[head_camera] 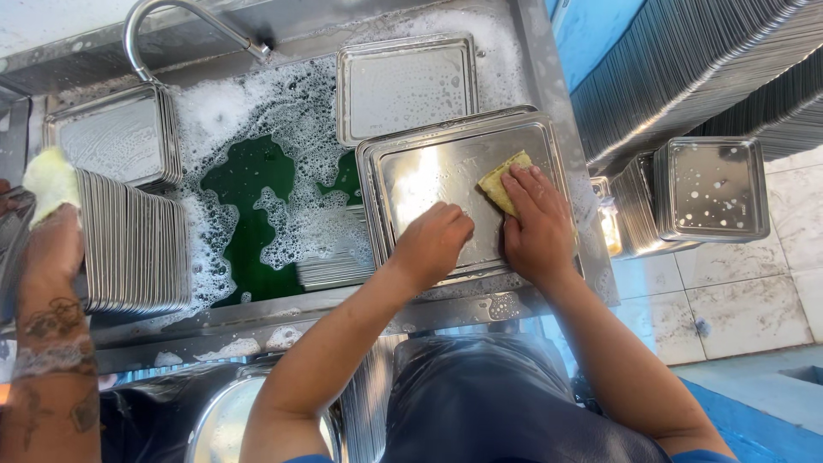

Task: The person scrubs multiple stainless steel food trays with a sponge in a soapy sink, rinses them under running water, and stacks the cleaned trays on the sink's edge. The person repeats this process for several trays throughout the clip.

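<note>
Right hand (537,230) presses a yellow sponge (504,182) flat against the steel tray (429,176), fingers spread over it near the tray's far right rim. Left hand (433,243), loosely curled and holding nothing, rests on the tray's middle. That tray lies tilted across the sink's (549,94) right edge, above soapy green water (249,223). A co-worker's hand (51,244) with another sponge crowds the tray stack (137,249) at left.
</note>
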